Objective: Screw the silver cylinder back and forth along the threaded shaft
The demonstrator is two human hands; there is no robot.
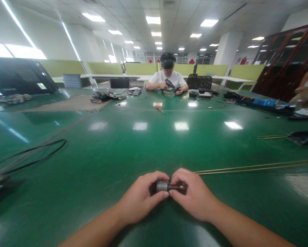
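Observation:
A small silver-grey metal cylinder (162, 186) with a thin dark ridged shaft (175, 187) lies sideways between my two hands, low over the green table. Around the cylinder curl the thumb and fingers of my left hand (143, 195), closed on its body. My right hand (195, 193) is closed about the shaft side, with its thumb and forefinger tips where shaft and cylinder meet. The two hands' fingertips nearly touch. I cannot tell what the object is exactly, and the far end of the shaft is partly shaded by my right palm.
Thin brass rods (257, 167) run rightward beyond my right hand. An orange screwdriver (159, 108) lies farther across the green table (133, 147). Opposite sits a person (166, 80) holding a dark tool. A black cable (48, 154) loops at left; parts trays (264, 103) stand at right.

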